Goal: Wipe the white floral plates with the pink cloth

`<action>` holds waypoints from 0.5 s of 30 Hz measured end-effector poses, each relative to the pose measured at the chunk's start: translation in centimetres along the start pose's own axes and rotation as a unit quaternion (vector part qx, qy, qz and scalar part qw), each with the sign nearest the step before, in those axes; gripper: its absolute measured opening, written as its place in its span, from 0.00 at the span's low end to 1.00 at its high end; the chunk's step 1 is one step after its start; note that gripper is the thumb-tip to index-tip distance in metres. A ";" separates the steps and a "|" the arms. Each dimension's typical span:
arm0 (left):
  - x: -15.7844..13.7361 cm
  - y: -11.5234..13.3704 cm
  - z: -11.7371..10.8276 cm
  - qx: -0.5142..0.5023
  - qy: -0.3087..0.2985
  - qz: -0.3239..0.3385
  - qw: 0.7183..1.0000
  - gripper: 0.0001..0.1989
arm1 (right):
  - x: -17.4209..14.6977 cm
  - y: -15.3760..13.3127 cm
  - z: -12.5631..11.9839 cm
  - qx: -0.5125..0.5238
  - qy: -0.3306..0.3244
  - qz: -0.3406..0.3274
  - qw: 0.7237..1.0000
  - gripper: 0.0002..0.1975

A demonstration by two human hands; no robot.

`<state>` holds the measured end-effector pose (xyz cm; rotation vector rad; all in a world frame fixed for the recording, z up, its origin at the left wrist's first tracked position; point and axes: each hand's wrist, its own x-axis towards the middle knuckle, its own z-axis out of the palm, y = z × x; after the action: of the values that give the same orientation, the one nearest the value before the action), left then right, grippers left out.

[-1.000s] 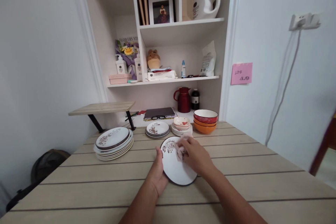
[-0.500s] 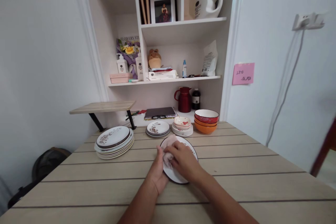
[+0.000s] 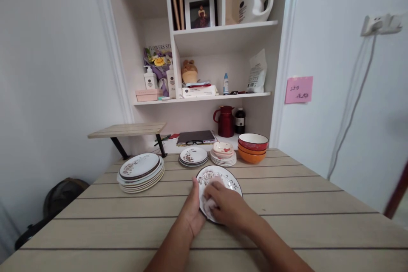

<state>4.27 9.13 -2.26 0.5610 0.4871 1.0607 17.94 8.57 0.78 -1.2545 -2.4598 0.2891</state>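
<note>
A white plate with a dark rim and a brown floral pattern is tilted up toward me over the table. My left hand grips its left edge, thumb along the rim and the other fingers hidden beneath. Against the plate's face, my right hand presses a crumpled pale pink cloth, its fingers bunched around it. Beyond the plate stand a short stack of small floral plates and a stack of white saucers topped with small pink-white bowls.
On the slatted wooden table, a tall plate stack stands at left, near a small raised shelf. Red and orange bowls are nested at back right. Behind are a red jug and a dark laptop.
My right hand has slid the cloth down the plate toward me, uncovering the floral pattern near its far edge. My left hand keeps its hold on the rim. The view has shifted slightly.
</note>
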 end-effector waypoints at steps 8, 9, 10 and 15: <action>0.2 -0.2 0.4 -0.016 -0.023 0.024 0.999 0.34 | 2.0 1.1 -0.8 -0.053 0.105 0.065 0.991 0.27; 0.1 -0.2 0.4 -0.014 -0.020 0.022 0.999 0.34 | 1.9 1.6 -1.1 -0.064 0.108 0.086 0.988 0.27; 0.1 -0.2 0.4 -0.011 -0.018 0.019 1.000 0.35 | 1.6 2.0 -1.4 -0.070 0.108 0.104 0.986 0.26; -0.2 -0.1 0.4 -0.008 -0.019 0.004 1.000 0.37 | -0.1 3.3 -2.2 -0.060 0.040 0.184 0.980 0.16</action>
<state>4.56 8.85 -2.00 0.5677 0.4432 1.0589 21.32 10.41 1.68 -1.7390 -2.1948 0.1809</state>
